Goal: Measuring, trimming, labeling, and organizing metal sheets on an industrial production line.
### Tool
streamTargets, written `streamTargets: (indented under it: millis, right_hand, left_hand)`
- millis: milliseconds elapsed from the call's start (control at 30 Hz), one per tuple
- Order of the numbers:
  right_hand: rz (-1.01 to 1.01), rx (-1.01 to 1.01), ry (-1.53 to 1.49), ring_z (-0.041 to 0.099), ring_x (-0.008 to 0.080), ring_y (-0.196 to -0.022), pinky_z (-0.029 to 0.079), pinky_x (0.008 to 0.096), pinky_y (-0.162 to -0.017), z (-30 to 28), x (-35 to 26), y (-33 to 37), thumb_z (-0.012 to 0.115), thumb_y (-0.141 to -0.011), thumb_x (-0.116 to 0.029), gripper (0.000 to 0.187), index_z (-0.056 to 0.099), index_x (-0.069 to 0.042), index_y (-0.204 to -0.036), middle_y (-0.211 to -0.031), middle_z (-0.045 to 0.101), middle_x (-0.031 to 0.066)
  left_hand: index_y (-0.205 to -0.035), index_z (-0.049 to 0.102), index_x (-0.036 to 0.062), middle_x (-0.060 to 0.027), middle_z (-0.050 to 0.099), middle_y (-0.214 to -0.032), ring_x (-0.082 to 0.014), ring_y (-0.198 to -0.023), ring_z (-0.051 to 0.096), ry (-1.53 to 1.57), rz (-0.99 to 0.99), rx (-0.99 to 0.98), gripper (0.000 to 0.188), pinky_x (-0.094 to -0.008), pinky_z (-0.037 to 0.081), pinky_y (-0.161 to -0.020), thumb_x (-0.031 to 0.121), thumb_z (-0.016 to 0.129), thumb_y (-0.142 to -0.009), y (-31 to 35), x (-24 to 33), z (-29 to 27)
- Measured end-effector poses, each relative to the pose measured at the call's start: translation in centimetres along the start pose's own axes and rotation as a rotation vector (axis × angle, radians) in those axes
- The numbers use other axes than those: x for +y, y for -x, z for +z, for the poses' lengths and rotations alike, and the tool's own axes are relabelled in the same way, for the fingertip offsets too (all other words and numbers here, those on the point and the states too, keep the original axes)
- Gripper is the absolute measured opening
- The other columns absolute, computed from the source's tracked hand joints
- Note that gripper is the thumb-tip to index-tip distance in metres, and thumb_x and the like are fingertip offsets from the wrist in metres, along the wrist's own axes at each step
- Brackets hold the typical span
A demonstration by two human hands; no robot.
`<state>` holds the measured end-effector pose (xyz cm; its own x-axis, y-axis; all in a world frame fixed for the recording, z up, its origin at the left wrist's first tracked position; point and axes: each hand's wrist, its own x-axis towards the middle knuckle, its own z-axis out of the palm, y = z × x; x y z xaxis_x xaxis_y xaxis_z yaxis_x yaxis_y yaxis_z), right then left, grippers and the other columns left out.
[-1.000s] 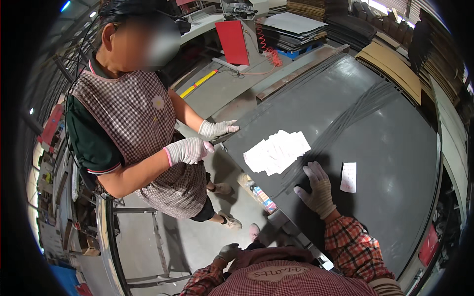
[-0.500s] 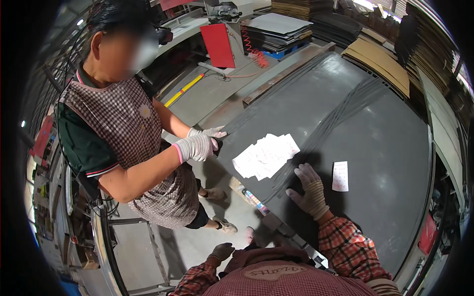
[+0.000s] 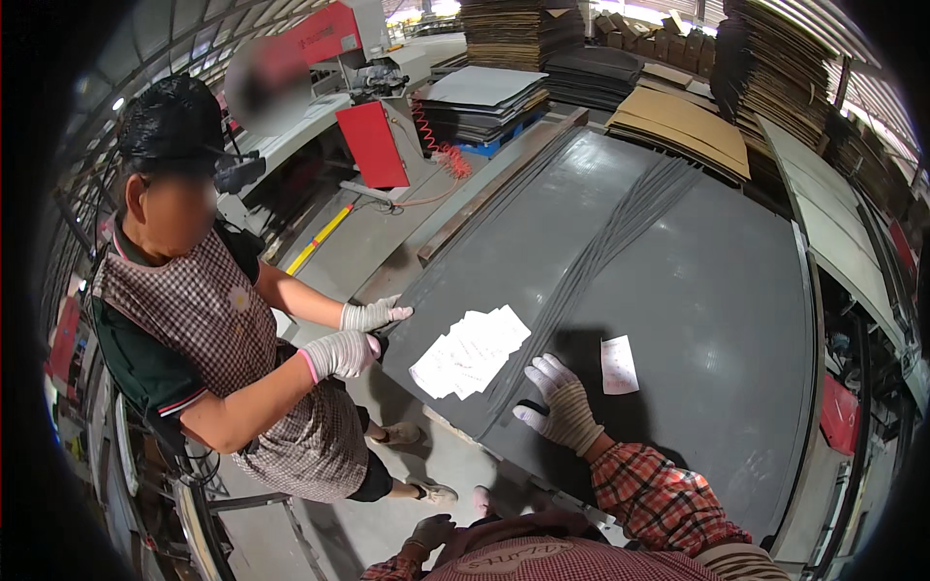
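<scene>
My right hand (image 3: 562, 407), in a pale knit glove with something dark at the thumb, is over the dark grey sheet (image 3: 717, 290), fingers spread and holding nothing. Beyond its fingertips run thin black strips (image 3: 591, 261) in a loose bundle. A cluster of overlapping white paper slips (image 3: 470, 353) lies to its left; a single slip (image 3: 618, 365) with faint reddish marks lies to its right. Down by my body, off the sheet, is my gloved left hand (image 3: 431, 531); its fingers are too dark and small to read.
Across the left corner, a co-worker in a checked apron (image 3: 208, 300) has gloved hands (image 3: 349, 349) at the sheet's edge. Brown cardboard (image 3: 683, 126) lies past the far end. Behind stand a red panel (image 3: 373, 145), a coiled red hose (image 3: 441, 150) and stacked sheets (image 3: 484, 87).
The whole view has shifted, so the sheet and papers appear further left and lower. My right hand stays spread near the strips. A coloured strip at the sheet's near edge no longer shows.
</scene>
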<state>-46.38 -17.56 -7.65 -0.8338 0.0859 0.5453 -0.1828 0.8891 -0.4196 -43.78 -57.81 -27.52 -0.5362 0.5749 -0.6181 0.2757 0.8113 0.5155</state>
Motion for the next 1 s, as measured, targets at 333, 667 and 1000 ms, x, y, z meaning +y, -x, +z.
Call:
streamTargets:
  millis: [333,667,1000]
  right_hand:
    - [-0.017,0.022,-0.047,0.04,0.0375,-0.116,0.033,0.0462,-0.097,-0.1,-0.7,-0.1,0.068,-0.07,-0.035,0.061,0.046,-0.001,-0.117,-0.121,0.045,0.02]
    - [-0.035,0.049,-0.01,0.041,0.0368,-0.116,0.034,0.0454,-0.096,-0.1,-1.4,0.2,0.068,-0.072,-0.034,0.06,0.046,-0.004,-0.119,-0.122,0.046,0.0181]
    - [-0.05,0.062,-0.025,0.042,0.0365,-0.116,0.034,0.045,-0.096,0.0,-1.4,0.0,0.068,-0.072,-0.034,0.059,0.046,-0.004,-0.119,-0.121,0.046,0.0173]
  left_hand:
    - [-0.095,0.066,0.0138,-0.0074,0.062,-0.107,-0.0194,-0.099,0.058,-0.248,0.225,0.08,0.021,-0.0301,0.049,-0.081,0.021,0.053,-0.08,0.6,-2.7,1.8]
    - [-0.114,0.055,-0.0004,-0.0109,0.061,-0.109,-0.0187,-0.097,0.058,0.77,-0.285,0.011,0.036,-0.0269,0.045,-0.084,0.02,0.053,-0.085,0.5,-3.3,3.6]
    - [-0.118,0.052,-0.0008,-0.0136,0.061,-0.107,-0.0174,-0.093,0.059,0.838,-0.224,0.069,0.041,-0.027,0.046,-0.082,0.022,0.055,-0.083,-0.3,-5.8,5.7]
